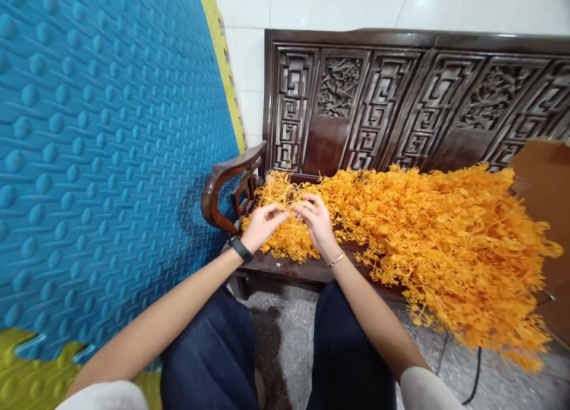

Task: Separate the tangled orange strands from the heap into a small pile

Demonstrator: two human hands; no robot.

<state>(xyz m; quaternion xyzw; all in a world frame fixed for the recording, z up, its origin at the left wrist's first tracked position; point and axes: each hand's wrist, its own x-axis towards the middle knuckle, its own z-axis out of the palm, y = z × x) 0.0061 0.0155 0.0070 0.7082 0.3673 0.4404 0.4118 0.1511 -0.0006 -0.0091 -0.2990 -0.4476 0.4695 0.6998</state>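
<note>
Fingers of my left hand point(266, 221) and right hand point(315, 218) pinch orange strands point(291, 208) near the bench's point(303, 270) left end.

Head view: worn on the head; faces forward and down.
Bench point(307, 269): close below; I see the seat and carved back.
Shared area: none, single view.

We see a glossy dark carved wooden bench point(327, 143) against a white tiled wall point(247, 60). Blue studded foam matting point(102, 143) stands left, above a speckled grey floor point(289, 321).
</note>
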